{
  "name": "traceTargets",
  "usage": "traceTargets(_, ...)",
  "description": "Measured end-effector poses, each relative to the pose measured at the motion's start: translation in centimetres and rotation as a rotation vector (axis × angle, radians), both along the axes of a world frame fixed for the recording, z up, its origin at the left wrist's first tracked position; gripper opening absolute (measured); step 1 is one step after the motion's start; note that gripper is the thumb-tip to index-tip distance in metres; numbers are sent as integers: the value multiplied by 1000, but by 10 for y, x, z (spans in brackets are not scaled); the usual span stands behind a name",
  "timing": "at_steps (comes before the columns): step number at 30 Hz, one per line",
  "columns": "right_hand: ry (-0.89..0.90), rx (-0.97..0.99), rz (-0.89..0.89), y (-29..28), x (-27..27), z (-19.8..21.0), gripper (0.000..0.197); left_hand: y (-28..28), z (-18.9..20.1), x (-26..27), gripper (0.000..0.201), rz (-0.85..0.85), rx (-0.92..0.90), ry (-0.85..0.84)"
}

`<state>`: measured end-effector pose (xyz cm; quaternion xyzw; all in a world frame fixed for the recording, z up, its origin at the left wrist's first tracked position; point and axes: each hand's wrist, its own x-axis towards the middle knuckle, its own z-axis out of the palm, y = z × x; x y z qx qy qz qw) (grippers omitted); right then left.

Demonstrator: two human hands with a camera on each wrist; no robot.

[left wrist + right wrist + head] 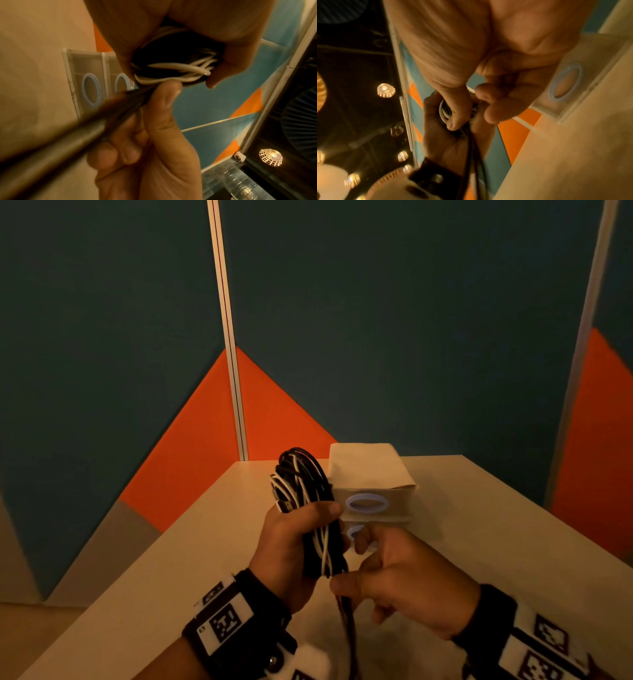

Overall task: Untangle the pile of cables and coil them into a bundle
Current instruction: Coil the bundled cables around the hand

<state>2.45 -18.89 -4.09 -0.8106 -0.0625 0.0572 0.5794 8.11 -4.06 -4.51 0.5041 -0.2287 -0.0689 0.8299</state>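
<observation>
A coil of black and white cables (305,491) stands upright over the table, gripped around its lower half by my left hand (294,546). The loops rise above the fist; in the left wrist view the white strands (180,69) bunch between thumb and fingers. My right hand (387,580) sits just right of the coil's bottom end, its thumb and forefinger pinching the loose dark cable tails (346,618) that hang down toward me. In the right wrist view the thumb (457,115) presses on the cables (444,112), and the tails (471,155) run down past the left wrist.
A beige table (191,559) lies under both hands. A stack of translucent drawer boxes with blue oval handles (368,503) stands just behind the coil, close to my right fingers. Teal and orange partition walls (342,337) close off the back; the table's left edge drops to floor.
</observation>
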Motion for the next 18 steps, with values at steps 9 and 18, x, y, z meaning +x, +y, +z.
traceTargets(9,-358,-137,245,-3,-10,1,121,-12,-8,-7,31,-71,71,-87)
traceTargets(18,-419,8,244,7,-12,-1,112,-12,-7,-14,51,-137,100,-49)
